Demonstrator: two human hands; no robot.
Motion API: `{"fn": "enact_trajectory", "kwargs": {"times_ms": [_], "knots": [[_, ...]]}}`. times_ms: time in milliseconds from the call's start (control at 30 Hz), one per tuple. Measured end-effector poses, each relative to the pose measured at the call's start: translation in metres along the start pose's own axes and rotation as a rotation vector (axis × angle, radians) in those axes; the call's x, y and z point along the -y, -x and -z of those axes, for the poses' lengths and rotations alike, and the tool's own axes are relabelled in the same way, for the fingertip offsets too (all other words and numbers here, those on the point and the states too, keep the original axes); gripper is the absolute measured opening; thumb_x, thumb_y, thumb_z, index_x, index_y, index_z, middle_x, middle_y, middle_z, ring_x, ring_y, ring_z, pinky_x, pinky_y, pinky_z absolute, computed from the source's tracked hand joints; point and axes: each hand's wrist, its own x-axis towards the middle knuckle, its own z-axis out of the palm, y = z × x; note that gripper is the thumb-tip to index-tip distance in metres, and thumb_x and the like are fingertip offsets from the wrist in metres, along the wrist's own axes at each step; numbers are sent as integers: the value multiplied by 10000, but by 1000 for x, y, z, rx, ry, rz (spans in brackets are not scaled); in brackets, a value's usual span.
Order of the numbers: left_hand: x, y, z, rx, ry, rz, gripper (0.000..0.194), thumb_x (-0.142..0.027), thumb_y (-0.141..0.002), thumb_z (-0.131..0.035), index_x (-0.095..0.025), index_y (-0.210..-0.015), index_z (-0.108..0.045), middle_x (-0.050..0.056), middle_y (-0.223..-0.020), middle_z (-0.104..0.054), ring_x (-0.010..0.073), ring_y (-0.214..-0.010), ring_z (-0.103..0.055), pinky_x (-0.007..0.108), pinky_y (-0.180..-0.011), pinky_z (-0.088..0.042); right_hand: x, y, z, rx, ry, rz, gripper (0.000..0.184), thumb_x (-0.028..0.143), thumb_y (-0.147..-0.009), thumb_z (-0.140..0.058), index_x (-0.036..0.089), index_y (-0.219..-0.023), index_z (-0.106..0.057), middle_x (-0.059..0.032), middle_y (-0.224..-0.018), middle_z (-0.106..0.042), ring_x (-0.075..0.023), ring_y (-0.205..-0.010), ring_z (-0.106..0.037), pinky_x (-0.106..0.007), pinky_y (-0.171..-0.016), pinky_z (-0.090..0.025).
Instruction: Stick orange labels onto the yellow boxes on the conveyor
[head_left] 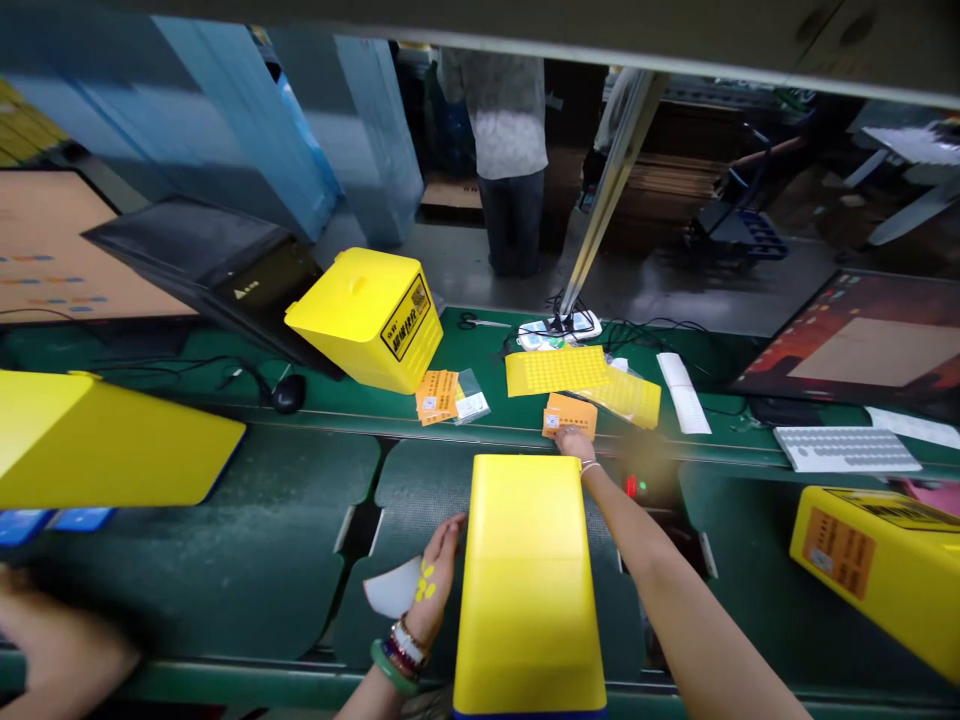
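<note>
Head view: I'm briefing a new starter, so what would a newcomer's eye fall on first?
Probably the large yellow box, at the bottom centre of the view. Next, the yellow dots on the left hand beside it, and the right hand at the orange cards just beyond it.

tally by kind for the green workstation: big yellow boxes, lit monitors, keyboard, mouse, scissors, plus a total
Large yellow plastic boxes: 4
Lit flat monitors with black frames: 2
White rectangular keyboard: 1
Black rounded computer mouse: 1
Dark-handled metal scissors: 1
Total: 9
</note>
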Motion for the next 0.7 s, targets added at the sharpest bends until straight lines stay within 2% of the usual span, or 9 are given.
{"fn": "enact_trajectory", "kwargs": {"times_ms": [200, 333, 433, 567, 633, 700], "knots": [[0, 3, 14, 12, 2, 22, 625, -681, -760, -561, -175, -1118, -639, 141, -1308, -602, 310, -1264, -518, 433, -1039, -440, -3, -4, 11, 58, 8, 106, 258, 190, -903, -501, 126, -1092, -664, -179, -1181, -645, -273, -1205, -502, -304, -912, -436], [4, 5, 14, 31, 3, 16, 610, -666, -767, -565, -176, -1124, -637, 138, -1291, -615, 303, -1240, -541, 411, -1006, -465, -5, -5, 17, 50, -28, 111, 195, 182, -878, -536, 149, -981, -698, -148, -1103, -675, -234, -1109, -563, -259, -854, -423], [-2, 4, 9, 74, -6, -36, 568, -630, -790, -565, -166, -1109, -642, 138, -1245, -642, 299, -1208, -563, 395, -969, -484, -5, -2, 25, 2, -72, 79, 212, 229, -900, -510, 157, -899, -709, -117, -1008, -699, -190, -963, -616, -226, -772, -415], [-27, 8, -2, 71, -45, -171, 446, -542, -843, -542, -183, -1087, -648, 110, -1167, -673, 272, -1111, -607, 383, -940, -485, -10, 10, 51, -134, -127, 12, 300, 253, -935, -417, 155, -887, -697, -82, -873, -705, -147, -753, -624, -212, -646, -406], [-45, 15, -8, 29, -65, -247, 402, -508, -858, -536, -199, -1092, -644, 95, -1163, -665, 256, -1070, -613, 371, -919, -483, -11, 23, 72, -239, -139, -11, 336, 233, -946, -359, 140, -940, -682, -96, -897, -700, -160, -771, -622, -230, -651, -420], [-66, 26, -15, -4, -86, -316, 364, -485, -865, -537, -207, -1075, -642, 89, -1150, -653, 244, -1046, -606, 355, -898, -476, -5, 46, 96, -344, -143, -15, 347, 233, -956, -332, 130, -982, -663, -118, -971, -688, -183, -875, -620, -260, -728, -445]]}}
